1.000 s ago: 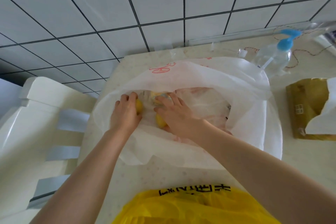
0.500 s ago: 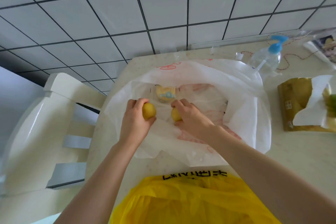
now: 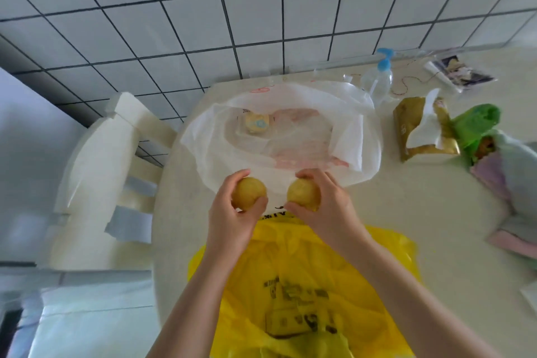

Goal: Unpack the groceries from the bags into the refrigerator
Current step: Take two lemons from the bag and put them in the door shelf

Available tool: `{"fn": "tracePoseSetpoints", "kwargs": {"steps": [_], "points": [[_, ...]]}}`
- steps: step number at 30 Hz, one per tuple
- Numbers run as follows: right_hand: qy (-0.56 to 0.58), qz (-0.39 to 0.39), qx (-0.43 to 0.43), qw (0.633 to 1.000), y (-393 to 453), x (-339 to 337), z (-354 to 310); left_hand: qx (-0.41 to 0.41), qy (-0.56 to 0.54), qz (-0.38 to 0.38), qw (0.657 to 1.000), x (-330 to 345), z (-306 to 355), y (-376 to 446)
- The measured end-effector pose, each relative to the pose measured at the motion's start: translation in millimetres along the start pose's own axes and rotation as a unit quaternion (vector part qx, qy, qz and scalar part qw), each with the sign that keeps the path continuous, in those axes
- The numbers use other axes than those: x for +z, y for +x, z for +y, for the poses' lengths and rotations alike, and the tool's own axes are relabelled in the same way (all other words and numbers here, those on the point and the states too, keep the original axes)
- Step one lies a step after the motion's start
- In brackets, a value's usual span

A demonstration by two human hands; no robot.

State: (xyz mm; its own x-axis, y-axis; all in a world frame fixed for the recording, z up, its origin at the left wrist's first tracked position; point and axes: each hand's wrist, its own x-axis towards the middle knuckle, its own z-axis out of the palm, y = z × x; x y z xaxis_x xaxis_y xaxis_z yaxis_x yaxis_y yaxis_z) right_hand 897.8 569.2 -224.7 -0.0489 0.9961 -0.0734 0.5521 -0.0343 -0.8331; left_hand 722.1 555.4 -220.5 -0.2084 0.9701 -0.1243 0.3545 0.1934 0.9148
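A small tub point(image 3: 257, 124) lies in the bag point(image 3: 357, 136) on the table point(image 3: 436, 212).

Two bare forearms, left hand point(image 3: 232, 212), right hand point(image 3: 328, 206), unsleeved, ringless fingers

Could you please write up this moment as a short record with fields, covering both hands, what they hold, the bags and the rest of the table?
left hand: left hand grips one round yellow fruit
right hand: right hand grips a second round yellow fruit
fruit position: both raised, above the near edge of the white bag
white bag: open white plastic bag on the table, a small pale packet inside
yellow bag: yellow plastic bag nearest the person
table: cream table
other items: clear pump bottle with blue top, gold tissue pack, green bag
refrigerator: not identifiable
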Motion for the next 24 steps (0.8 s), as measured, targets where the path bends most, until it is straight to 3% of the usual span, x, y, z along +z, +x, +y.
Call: {"fn": "tracePoseSetpoints", "kwargs": {"steps": [6, 14, 24], "points": [[0.004, 0.048, 0.059, 0.997, -110.2, 0.7, 9.8, -0.048, -0.058, -0.022, 0.997, -6.3, -20.9, -94.1], [0.003, 0.09, 0.084, 0.992, -213.1, 1.3, 15.7, -0.039, -0.052, -0.033, 0.997, -21.0, -38.1, -175.2], [-0.009, 0.046, 0.045, 0.998, -284.4, -4.7, 16.2, -0.061, -0.065, 0.006, 0.996, -34.7, -45.2, -256.8]]}}
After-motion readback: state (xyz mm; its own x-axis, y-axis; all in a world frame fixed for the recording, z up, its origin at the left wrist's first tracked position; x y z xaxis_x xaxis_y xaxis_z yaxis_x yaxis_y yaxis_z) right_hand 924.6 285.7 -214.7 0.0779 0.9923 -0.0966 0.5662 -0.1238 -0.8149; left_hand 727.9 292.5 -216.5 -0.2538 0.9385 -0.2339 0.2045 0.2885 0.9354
